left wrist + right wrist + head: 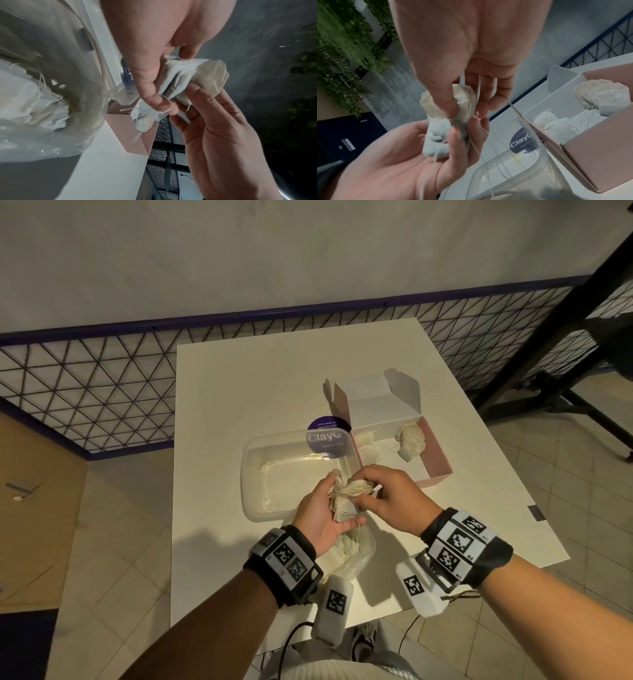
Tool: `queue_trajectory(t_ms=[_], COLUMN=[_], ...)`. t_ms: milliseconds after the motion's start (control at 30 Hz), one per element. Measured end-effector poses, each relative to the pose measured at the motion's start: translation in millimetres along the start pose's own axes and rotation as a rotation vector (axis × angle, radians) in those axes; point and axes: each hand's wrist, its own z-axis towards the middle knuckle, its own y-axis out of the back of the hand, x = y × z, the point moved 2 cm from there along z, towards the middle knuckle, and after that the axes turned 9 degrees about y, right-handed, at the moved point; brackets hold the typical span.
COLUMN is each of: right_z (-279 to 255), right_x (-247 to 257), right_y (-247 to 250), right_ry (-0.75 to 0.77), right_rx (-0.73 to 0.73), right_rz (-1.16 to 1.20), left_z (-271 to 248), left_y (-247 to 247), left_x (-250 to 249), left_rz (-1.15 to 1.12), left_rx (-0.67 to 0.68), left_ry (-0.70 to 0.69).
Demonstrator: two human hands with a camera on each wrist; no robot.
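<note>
By the desk's (239,378) near edge lies one plastic bag (358,554) of tea bags. Just above it, the left grip (322,515) curls round one tea-bag bundle (346,496), and the right grip (390,501) pinches its top. Beyond stand one clear container (246,474), then one pink box (436,455) holding two tea-bag clumps (411,441).

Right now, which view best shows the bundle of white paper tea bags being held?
Right wrist: the bundle of white paper tea bags sits central and close. Left wrist shows one crumpled end; head shows it small.

Clear plastic tub (247,470) on white tabletop (239,378); open pink box (436,455) just beside; wire fence (102,385) behind.
</note>
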Motion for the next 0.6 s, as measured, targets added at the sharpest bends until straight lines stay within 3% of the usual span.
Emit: queue_trajectory(t_ms=[133,267,400,500,600], right_z=[1.9,3.9,11.0,22.2,35.4], right_x=[-0.9,-1.1,-32.7,-73.8,-106.7], right_y=[1.0,20.4,67.6,95.2,103.1], right_ry=[0.04,0.014,-0.188,-0.339,-0.49], right_rx=[0.051,0.062,0.007,-0.008,0.043], right_rz=[-0.073,-0.114,-0.282,-0.455,-0.562], left_z=[1.7,6.2,0.3,-6.8,-8.5], left_y=[1.3,13.5,43.3,59.6,70.4], left_x=[-4.0,-10.3,-15.2,-10.9,-4.1], left_rz=[0.035,0.187,0.57,0.872,0.991], left_rx=[0.018,-0.093,-0.172,-0.21,-0.243], left_ry=[-0.034,-0.076,-0.144,-0.11,-0.084])
